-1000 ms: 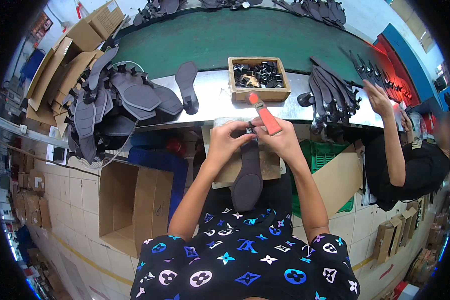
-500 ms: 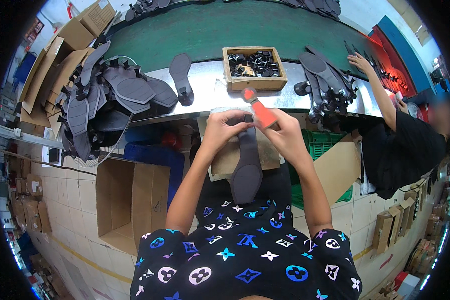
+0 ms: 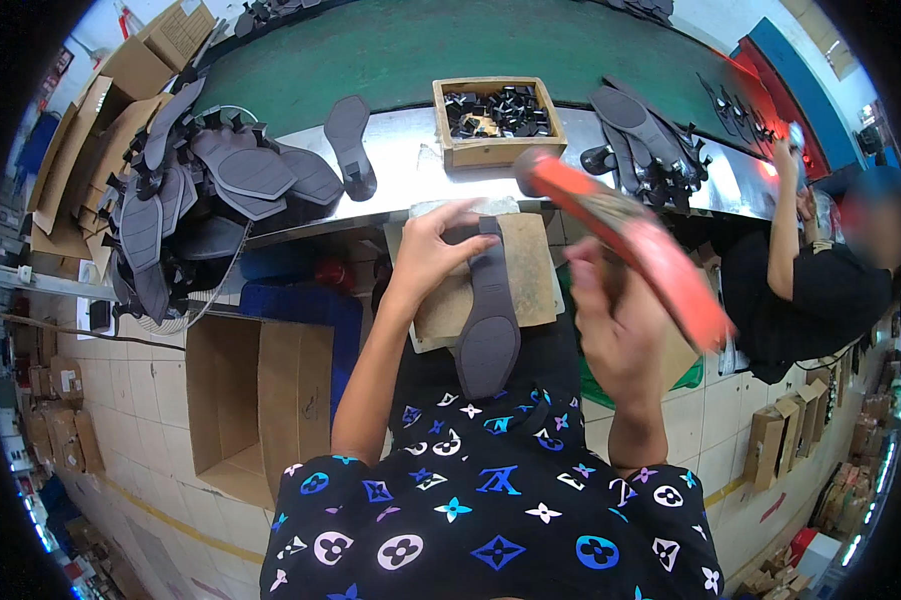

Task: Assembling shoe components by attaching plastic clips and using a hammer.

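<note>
A dark grey high-heeled shoe sole (image 3: 488, 340) lies over a wooden board (image 3: 532, 270) at my lap, its heel end pointing away from me. My left hand (image 3: 432, 245) curls about that heel end, thumb against the sole and fingers just beyond. A small black piece (image 3: 488, 225) shows at the heel end, partly hidden by the thumb. To the right, my right hand (image 3: 620, 330) is closed around a hammer (image 3: 635, 240) with a red handle. Motion blurs the hammer, which is raised above the board with its head toward the bench.
A wooden box (image 3: 500, 153) of small black parts stands on the metal bench. Heeled soles pile up at left (image 3: 160, 215) and right (image 3: 640, 140), near a green conveyor belt (image 3: 390, 60). An open carton (image 3: 225, 400) sits on the floor; a co-worker (image 3: 810, 260) sits at right.
My right hand has left the heel end and moved right and toward me, swinging the hammer up. My left hand's fingers have spread somewhat at the heel. The co-worker's arm has drawn back from the belt.
</note>
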The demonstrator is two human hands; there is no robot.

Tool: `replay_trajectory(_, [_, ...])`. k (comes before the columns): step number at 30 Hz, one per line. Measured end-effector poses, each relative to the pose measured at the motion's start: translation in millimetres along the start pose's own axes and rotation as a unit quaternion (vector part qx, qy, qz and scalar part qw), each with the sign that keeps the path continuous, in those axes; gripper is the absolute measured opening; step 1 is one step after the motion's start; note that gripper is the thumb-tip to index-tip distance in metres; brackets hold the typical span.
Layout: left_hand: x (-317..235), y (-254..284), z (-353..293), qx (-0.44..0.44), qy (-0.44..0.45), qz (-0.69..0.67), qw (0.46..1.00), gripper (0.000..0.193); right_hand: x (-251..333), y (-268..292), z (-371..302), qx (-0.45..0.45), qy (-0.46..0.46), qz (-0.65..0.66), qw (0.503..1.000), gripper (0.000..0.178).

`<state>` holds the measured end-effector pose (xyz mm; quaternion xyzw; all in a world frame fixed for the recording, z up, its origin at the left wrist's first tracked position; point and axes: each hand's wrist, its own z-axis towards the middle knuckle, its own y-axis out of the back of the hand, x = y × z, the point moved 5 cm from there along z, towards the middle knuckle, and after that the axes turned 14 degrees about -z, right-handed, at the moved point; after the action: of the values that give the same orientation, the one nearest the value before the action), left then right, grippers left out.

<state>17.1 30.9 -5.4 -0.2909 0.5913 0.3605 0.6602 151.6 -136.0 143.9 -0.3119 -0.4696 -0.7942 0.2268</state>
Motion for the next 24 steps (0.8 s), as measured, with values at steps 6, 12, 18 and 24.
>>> replay_trajectory(6, [-9,-6,-2,0.022,-0.046,0.231,0.972,0.125,-59,-49,13,0.168,0.022,-0.186,0.968,0.025])
replay_trajectory(12, [-23,-7,-5,0.028,-0.042,0.229,0.972,0.11,-6,-11,6,-0.006,0.159,-0.17,0.973,0.03])
replay_trajectory(18, [-18,-6,-16,0.052,-0.123,0.3,0.945,0.034,-23,-11,14,0.059,0.006,-0.076,0.995,0.022])
replay_trajectory(24, [-94,-32,-77,0.197,-0.067,-0.094,0.974,0.023,-69,-36,31,0.111,0.078,-0.172,0.976,0.026])
